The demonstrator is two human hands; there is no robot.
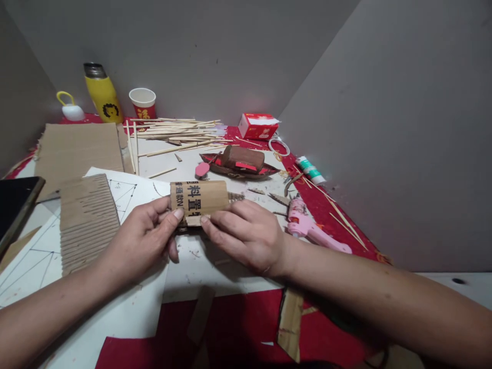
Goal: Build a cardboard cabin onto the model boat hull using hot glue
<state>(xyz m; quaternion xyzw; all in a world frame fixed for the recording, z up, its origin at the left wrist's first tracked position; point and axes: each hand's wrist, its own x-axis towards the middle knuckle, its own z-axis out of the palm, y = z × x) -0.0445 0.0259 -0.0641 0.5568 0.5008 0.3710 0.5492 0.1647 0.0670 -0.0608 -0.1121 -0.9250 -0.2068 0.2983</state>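
While the left hand (148, 236) and right hand (246, 233) pinch it closed, the curved, printed corrugated cardboard piece (199, 197) sits mid-table, pink glue gun (313, 228) near.

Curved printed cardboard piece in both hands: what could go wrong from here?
1. The curved brown cardboard piece with black print is pinched only at its lower edge by the left hand and right hand; it might flatten or crease.
2. The pink glue gun lies close beside the right wrist; a sideways move could knock it.
3. The loose wooden sticks behind could scatter if bumped.
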